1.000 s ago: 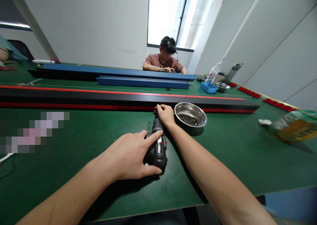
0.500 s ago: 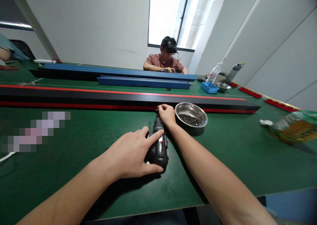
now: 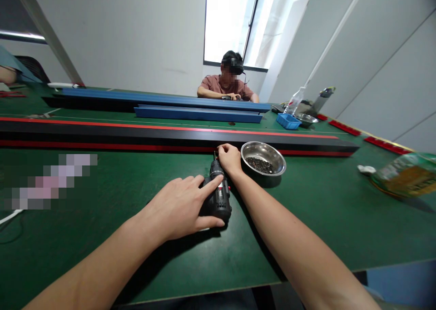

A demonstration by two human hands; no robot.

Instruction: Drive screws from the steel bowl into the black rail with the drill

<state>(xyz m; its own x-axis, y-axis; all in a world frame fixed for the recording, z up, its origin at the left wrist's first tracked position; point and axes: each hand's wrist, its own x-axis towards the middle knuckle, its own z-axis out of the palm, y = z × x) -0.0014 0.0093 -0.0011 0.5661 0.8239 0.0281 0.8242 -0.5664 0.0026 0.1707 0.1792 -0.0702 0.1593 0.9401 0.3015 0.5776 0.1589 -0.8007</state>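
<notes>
My left hand [image 3: 182, 205] grips a black cordless drill [image 3: 220, 196] from its left side. Its index finger lies along the top of the body and its thumb is at the rear; the drill's handle is hidden. The drill points away from me, its bit [image 3: 215, 155] close to the red edge of a long black profile [image 3: 170, 136]. My right hand [image 3: 230, 157] is closed in a pinch beside the bit, against the near side of the profile. What its fingertips hold is too small to make out. Right of that hand, a steel bowl [image 3: 263, 153] contains many small dark screws.
Blue profiles [image 3: 197, 114] lie across the green table [image 3: 323, 201] farther back. A blue bin [image 3: 288, 121] and another steel bowl [image 3: 307, 119] stand behind the long profile's right end. A plastic container [image 3: 405, 176] lies at right. A co-worker [image 3: 226, 82] sits opposite.
My left hand and the drill have shifted slightly forward, toward the long profile. The bit shows more plainly beside my right fingertips. My right hand has hardly moved.
</notes>
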